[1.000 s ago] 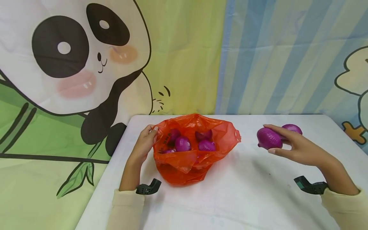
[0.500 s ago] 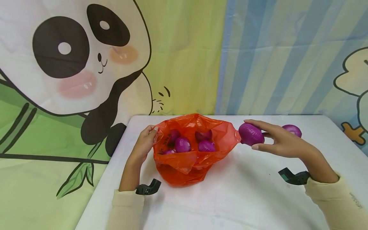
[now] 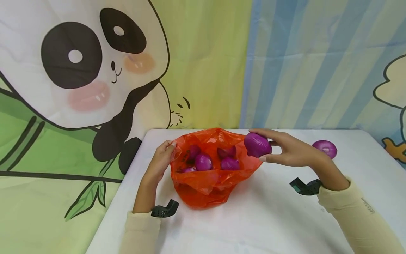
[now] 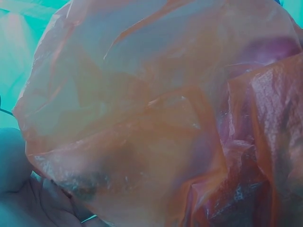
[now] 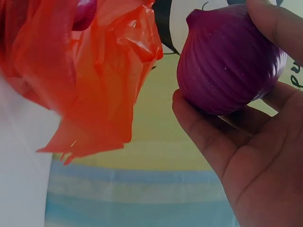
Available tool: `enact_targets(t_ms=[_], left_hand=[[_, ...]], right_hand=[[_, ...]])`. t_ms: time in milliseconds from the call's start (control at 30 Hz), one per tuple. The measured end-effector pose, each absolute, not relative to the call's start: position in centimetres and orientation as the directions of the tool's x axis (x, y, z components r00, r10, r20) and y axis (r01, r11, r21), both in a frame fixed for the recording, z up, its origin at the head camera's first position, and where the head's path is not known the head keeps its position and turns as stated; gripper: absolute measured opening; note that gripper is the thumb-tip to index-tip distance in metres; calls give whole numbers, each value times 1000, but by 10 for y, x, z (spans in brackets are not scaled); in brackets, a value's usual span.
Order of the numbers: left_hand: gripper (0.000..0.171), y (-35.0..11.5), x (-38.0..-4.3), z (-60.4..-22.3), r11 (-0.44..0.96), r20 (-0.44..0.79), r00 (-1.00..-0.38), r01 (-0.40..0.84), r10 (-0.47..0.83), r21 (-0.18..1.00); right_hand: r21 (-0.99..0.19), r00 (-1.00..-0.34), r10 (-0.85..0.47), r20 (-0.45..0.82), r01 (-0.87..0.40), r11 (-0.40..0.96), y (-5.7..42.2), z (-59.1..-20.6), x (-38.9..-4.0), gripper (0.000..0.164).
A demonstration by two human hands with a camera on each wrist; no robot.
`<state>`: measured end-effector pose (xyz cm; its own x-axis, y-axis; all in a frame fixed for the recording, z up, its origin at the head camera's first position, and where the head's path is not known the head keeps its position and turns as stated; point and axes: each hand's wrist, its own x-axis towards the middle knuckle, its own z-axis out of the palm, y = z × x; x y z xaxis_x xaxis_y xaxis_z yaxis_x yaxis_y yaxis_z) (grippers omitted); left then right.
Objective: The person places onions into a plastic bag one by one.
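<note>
A red plastic bag [image 3: 203, 194] stands with its mouth spread on the table, several purple onions [image 3: 203, 162] inside it. My left hand [image 3: 158, 160] pinches the bag's left rim between thumb and fingers; in the left wrist view the thin film [image 4: 128, 104] fills most of the picture. Thumb and fingers of my right hand [image 3: 290, 150] hold a whole purple onion [image 3: 256, 145] up at the bag's right rim. The right wrist view shows this onion [image 5: 232, 59] apart from the bag [image 5: 99, 94].
Another purple onion [image 3: 325, 148], its pale round face showing, lies at the back right of the white table [image 3: 253, 225]. Behind the table's rear edge hangs a printed cloth [image 3: 209, 63] with a panda.
My right hand has carried the held onion leftward, from the right part of the table to the bag's right rim. The left hand keeps its grip on the bag.
</note>
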<state>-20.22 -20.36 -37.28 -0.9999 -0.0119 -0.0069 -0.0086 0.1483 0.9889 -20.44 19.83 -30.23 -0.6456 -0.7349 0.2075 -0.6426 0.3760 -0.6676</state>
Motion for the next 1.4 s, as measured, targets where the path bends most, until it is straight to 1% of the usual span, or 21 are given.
enact_targets(t_ms=[267, 500, 733, 833, 1067, 1267, 1400], left_hand=[[28, -206, -204, -371, 158, -25, -999, -29, -24, 987], [27, -207, -203, -371, 159, -26, -999, -29, -22, 987], [28, -207, -204, -375, 153, -26, -999, -29, -20, 988], [27, -207, -204, -375, 143, -22, -1000, -24, -16, 989], [26, -208, -204, -373, 127, -5, -1000, -7, -19, 992], [25, -207, -206, -372, 122, 2, -1000, 1, -8, 993], [25, -206, -206, -372, 116, -2, -1000, -3, -7, 993]], right_hand=[[-671, -581, -794, 179, -663, 334, 171, -291, -216, 72], [-709, -558, -814, 163, -640, 296, 153, -289, -230, 72], [-745, -514, -846, 143, -619, 250, 140, -294, -242, 72], [-755, -497, -861, 107, -604, 254, 133, -293, -247, 73], [-723, -473, -881, -9, -606, 333, 118, -291, -258, 73], [-702, -454, -888, -71, -610, 368, 105, -298, -265, 74], [-713, -435, -894, -104, -594, 372, 94, -305, -270, 74]])
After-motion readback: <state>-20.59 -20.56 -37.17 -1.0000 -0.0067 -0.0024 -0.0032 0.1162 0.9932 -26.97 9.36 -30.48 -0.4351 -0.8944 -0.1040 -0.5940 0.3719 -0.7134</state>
